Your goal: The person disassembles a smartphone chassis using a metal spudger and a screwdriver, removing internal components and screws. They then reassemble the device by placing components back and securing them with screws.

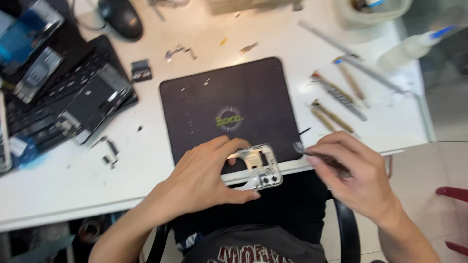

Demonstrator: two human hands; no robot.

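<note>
My left hand [204, 175] grips a silver phone frame [258, 168] with two camera holes, holding it at the near edge of a dark work mat [229, 92]. My right hand [351, 170] pinches a thin metal tool [301, 148], probably tweezers, whose tip points toward the frame's right side without touching it. The picture is blurred, so small parts inside the frame are unclear.
Several screwdrivers [339, 95] lie right of the mat beside a squeeze bottle [414, 46]. Opened phones [92, 104] rest on a black keyboard [58, 92] at the left, with a mouse [122, 17] behind. Small loose parts dot the white table [146, 160].
</note>
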